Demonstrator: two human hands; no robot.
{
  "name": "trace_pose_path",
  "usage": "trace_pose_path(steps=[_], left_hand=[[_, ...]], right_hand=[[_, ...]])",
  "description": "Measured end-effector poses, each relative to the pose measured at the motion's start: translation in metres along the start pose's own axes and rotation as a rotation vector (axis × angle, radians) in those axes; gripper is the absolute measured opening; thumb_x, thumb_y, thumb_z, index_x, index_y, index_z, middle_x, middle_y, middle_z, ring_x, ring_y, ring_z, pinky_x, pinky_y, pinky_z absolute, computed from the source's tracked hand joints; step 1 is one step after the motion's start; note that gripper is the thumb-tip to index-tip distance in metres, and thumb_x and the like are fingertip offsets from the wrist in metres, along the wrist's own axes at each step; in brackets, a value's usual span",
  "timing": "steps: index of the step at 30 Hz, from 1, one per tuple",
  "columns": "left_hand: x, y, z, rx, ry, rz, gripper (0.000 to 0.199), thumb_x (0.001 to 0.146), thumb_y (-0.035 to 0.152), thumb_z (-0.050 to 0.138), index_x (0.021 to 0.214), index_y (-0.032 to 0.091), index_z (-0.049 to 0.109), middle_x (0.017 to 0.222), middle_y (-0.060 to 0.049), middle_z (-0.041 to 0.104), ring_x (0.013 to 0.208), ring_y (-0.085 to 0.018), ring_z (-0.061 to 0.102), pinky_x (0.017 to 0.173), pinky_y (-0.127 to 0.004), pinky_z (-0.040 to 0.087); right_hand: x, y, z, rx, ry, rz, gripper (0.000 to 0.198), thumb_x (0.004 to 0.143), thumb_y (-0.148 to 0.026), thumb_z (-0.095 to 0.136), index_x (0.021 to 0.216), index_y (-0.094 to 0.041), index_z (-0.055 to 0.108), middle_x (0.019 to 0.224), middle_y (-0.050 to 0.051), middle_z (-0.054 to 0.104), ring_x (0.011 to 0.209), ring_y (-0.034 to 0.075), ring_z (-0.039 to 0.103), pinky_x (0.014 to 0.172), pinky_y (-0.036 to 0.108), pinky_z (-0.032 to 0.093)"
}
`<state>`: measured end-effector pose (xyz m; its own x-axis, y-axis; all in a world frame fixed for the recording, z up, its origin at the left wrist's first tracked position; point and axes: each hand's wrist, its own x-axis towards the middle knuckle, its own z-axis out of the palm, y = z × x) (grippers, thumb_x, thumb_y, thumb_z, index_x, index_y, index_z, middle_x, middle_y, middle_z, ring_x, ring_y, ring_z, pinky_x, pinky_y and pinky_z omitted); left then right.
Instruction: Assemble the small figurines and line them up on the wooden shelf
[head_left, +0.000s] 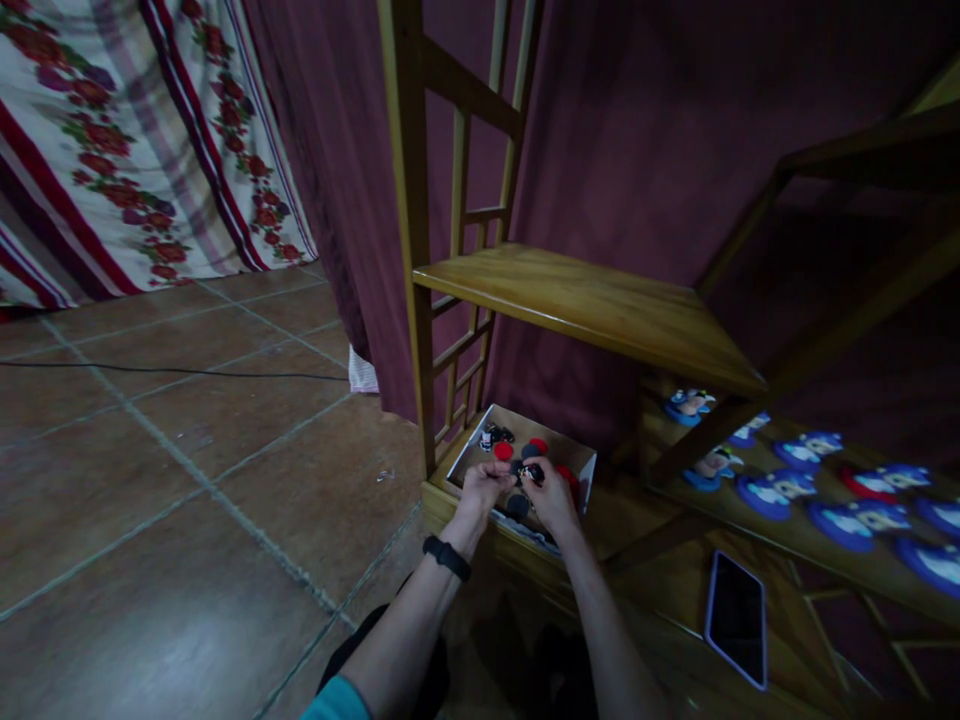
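Both hands are close together over a shallow white cardboard box [583,485] on the low shelf. My right hand [553,495] pinches a small black-and-white figurine [532,473] by its side. Just left of it, my left hand [487,487] has thumb and fingers pressed together beside a small dark round piece; whether it grips that piece is hidden. Inside the box lie another black-and-white figurine [495,436], a red disc [503,452], a dark grey disc [517,505] and more red pieces [568,478] partly behind my right hand.
A wooden shelf board [585,300] juts out above the box, with an upright post [409,220] at left. Several small figures on blue or red bases [776,490] stand on the right shelf. A phone [736,615] lies nearer me. A black cable [172,371] crosses the tiled floor.
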<state>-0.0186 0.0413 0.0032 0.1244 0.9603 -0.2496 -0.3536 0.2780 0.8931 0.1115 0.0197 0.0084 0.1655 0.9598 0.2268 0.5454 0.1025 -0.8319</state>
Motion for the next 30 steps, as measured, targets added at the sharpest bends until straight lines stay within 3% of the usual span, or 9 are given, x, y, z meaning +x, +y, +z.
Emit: trace_pose_path(steps=[11, 20, 30], left_hand=[[-0.001, -0.001, 0.000, 0.052, 0.004, 0.020, 0.014, 0.050, 0.008, 0.073, 0.062, 0.009, 0.066, 0.049, -0.001, 0.060, 0.043, -0.006, 0.049, 0.046, -0.019, 0.038], [0.001, 0.000, -0.002, -0.009, 0.021, -0.121, 0.026, 0.046, 0.015, 0.079, 0.069, 0.010, 0.067, 0.057, -0.003, 0.064, 0.049, -0.008, 0.055, 0.051, -0.021, 0.044], [0.005, 0.001, -0.008, 0.062, -0.001, -0.060, 0.020, 0.049, 0.016, 0.078, 0.065, 0.010, 0.068, 0.048, -0.002, 0.060, 0.041, -0.005, 0.047, 0.045, -0.019, 0.038]], right_hand=[[-0.002, 0.005, 0.003, 0.002, -0.069, -0.073, 0.021, 0.070, -0.017, 0.050, 0.088, -0.025, 0.058, 0.082, 0.002, 0.062, 0.077, 0.019, 0.058, 0.068, 0.030, 0.045], [0.001, 0.008, 0.004, -0.058, -0.003, -0.145, 0.021, 0.066, -0.013, 0.049, 0.083, -0.021, 0.058, 0.086, 0.004, 0.056, 0.081, 0.019, 0.054, 0.075, 0.033, 0.044], [0.006, 0.010, 0.006, -0.046, -0.065, -0.133, 0.020, 0.065, -0.014, 0.051, 0.081, -0.022, 0.059, 0.085, 0.003, 0.057, 0.082, 0.018, 0.055, 0.078, 0.033, 0.043]])
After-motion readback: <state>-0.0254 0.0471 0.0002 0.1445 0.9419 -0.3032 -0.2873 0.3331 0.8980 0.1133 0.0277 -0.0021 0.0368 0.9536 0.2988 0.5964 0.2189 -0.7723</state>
